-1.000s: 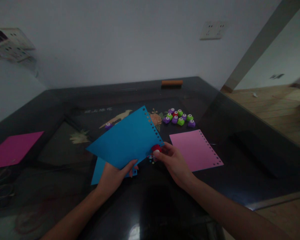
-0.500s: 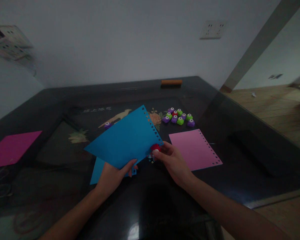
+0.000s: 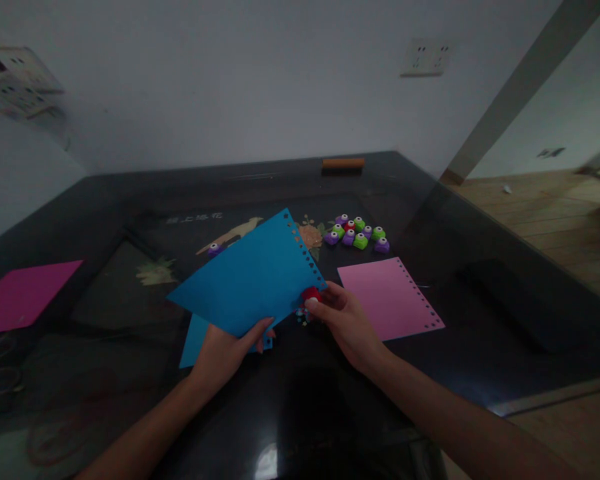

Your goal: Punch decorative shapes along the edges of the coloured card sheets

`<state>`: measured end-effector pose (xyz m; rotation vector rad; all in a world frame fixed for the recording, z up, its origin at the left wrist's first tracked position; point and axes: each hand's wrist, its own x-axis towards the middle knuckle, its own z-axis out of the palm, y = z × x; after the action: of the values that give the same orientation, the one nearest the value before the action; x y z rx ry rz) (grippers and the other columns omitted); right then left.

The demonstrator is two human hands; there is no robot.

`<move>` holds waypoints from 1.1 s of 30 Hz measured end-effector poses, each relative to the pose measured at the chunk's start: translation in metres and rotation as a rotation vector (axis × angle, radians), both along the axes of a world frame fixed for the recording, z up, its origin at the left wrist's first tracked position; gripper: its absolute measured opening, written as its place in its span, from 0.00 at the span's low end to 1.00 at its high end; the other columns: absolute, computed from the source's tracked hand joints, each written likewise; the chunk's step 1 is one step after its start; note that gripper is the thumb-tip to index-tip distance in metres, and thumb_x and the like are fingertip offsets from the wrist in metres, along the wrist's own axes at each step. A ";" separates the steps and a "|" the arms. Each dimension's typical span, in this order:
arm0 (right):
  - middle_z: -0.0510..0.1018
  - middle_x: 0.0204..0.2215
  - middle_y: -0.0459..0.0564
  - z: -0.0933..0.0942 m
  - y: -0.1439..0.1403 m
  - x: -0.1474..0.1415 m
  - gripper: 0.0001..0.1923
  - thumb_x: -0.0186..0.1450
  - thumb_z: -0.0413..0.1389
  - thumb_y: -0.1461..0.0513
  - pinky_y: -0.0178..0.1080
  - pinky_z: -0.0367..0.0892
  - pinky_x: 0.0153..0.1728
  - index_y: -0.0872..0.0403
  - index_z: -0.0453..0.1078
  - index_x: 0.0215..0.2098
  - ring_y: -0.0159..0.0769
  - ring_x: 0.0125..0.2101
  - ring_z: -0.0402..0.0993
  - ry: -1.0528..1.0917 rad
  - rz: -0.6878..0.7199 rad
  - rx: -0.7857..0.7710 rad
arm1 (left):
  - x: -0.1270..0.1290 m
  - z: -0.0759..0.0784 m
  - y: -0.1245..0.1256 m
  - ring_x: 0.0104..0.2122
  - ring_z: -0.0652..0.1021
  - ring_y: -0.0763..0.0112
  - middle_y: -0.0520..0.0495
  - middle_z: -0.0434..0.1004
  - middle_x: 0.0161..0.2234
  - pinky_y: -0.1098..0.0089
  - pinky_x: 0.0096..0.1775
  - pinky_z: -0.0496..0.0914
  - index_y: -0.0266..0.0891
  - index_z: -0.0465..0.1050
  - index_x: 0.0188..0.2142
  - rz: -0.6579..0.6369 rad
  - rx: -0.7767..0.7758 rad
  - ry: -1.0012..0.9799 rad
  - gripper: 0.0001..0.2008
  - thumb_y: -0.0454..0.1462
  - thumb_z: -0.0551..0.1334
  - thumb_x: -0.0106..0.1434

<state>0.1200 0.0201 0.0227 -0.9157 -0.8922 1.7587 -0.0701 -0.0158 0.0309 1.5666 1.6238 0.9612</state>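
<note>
Across the dark glass-topped table [image 3: 480,320], which is filling most of the view and showing a painted bird and flowers under its surface, you are working near the front edge with both hands. You are holding a blue sheet of paper [image 3: 250,277] tilted above the tabletop, its right edge already carrying a row of small punched holes, and a second blue sheet [image 3: 193,340] is lying flat beneath it, mostly hidden. A light pink sheet [image 3: 387,297] with the same kind of punched edge is lying flat just to the right of your hands, and a magenta sheet [image 3: 23,293] is resting well apart at the far left. Your left hand [image 3: 225,350] is gripping the lower edge of the raised blue sheet, thumb on top and fingers underneath. Your right hand [image 3: 347,320] is closing around a small red craft punch [image 3: 311,295], which is sitting at the sheet's lower right corner, touching the paper. Behind the pink sheet, a cluster of purple and green punches [image 3: 357,235] is sitting together, and a single purple punch [image 3: 213,251] is peeking out beyond the blue sheet's upper left edge.
</note>
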 end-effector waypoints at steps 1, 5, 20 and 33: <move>0.76 0.29 0.44 0.000 0.000 0.000 0.13 0.49 0.67 0.59 0.36 0.64 0.34 0.52 0.72 0.32 0.31 0.30 0.69 0.001 -0.001 0.000 | 0.000 0.000 0.000 0.21 0.78 0.66 0.52 0.76 0.16 0.65 0.35 0.75 0.42 0.67 0.14 0.001 -0.001 0.000 0.16 0.43 0.60 0.56; 0.76 0.29 0.44 0.000 0.000 0.000 0.13 0.49 0.67 0.59 0.36 0.64 0.35 0.52 0.72 0.32 0.32 0.30 0.70 -0.007 -0.009 0.007 | 0.000 0.001 0.000 0.20 0.78 0.66 0.52 0.76 0.15 0.65 0.35 0.76 0.42 0.67 0.14 -0.004 -0.004 0.006 0.17 0.44 0.60 0.56; 0.76 0.29 0.44 -0.001 0.000 0.000 0.13 0.49 0.67 0.60 0.36 0.63 0.34 0.52 0.72 0.32 0.31 0.30 0.69 -0.002 -0.007 0.008 | -0.003 -0.001 0.000 0.22 0.79 0.65 0.52 0.77 0.17 0.65 0.36 0.75 0.43 0.66 0.13 -0.020 -0.001 0.039 0.18 0.44 0.59 0.56; 0.75 0.29 0.44 0.001 0.000 0.000 0.12 0.49 0.67 0.59 0.36 0.64 0.34 0.51 0.72 0.31 0.32 0.30 0.69 -0.010 -0.008 0.016 | -0.004 -0.005 0.000 0.21 0.79 0.65 0.52 0.77 0.17 0.63 0.38 0.75 0.43 0.65 0.13 -0.021 0.017 0.062 0.19 0.45 0.59 0.57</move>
<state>0.1198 0.0204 0.0232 -0.9170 -0.9066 1.7395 -0.0738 -0.0163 0.0257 1.6363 1.6423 0.9255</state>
